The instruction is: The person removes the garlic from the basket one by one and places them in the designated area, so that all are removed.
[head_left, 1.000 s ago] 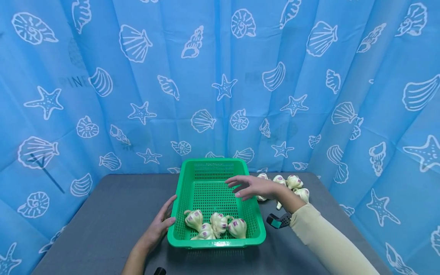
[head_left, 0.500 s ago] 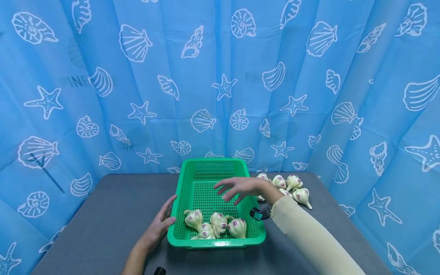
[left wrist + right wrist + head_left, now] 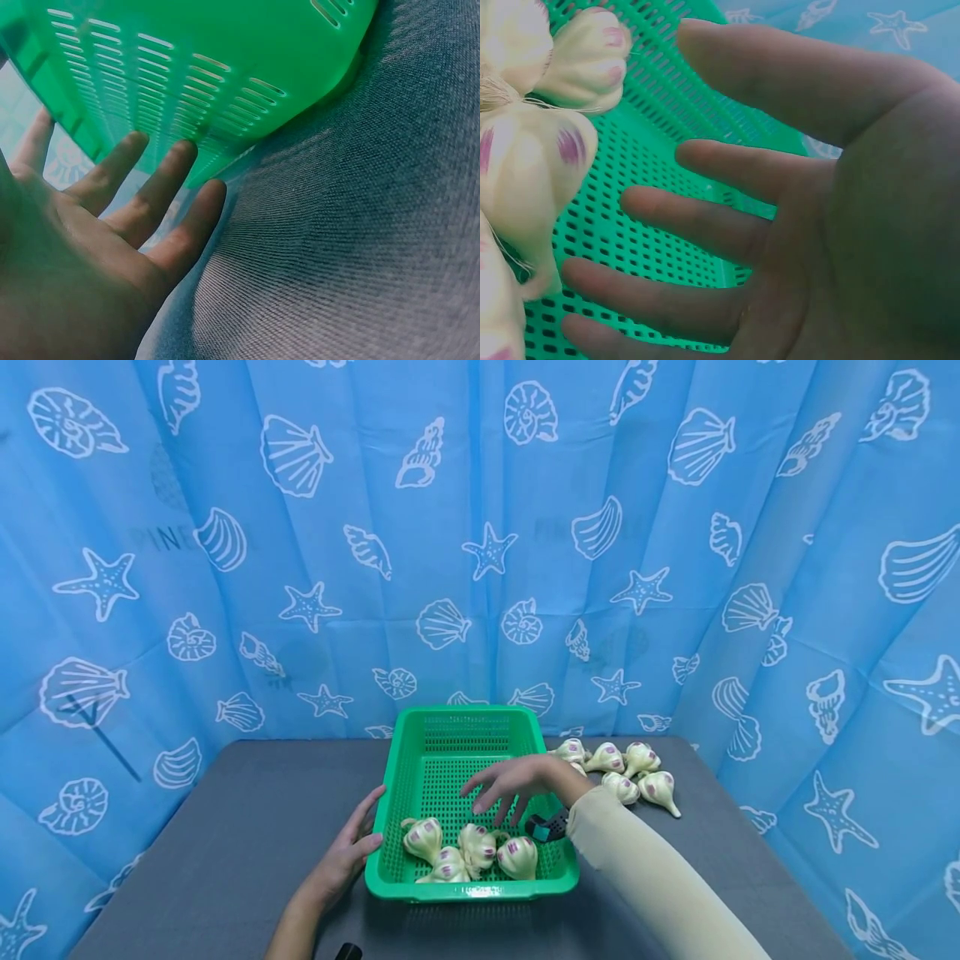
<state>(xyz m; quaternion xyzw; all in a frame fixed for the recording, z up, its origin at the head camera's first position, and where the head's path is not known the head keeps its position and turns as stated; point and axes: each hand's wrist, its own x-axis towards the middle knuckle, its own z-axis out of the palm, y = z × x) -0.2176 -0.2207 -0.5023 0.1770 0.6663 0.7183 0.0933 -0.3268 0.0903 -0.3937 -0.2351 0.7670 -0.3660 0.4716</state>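
R hand point(image 3: 510, 783) over bskt point(image 3: 442, 781) — garlic point(image 3: 517, 857) by near edge point(image 3: 420, 892), room beyond.

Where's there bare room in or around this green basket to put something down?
Bare: the gray table between the left hand and blue curtain; the green basket's far end, beyond the right hand. Crowded: the basket's near end, with four garlic bulbs, and the table's far right corner, holding more bulbs.
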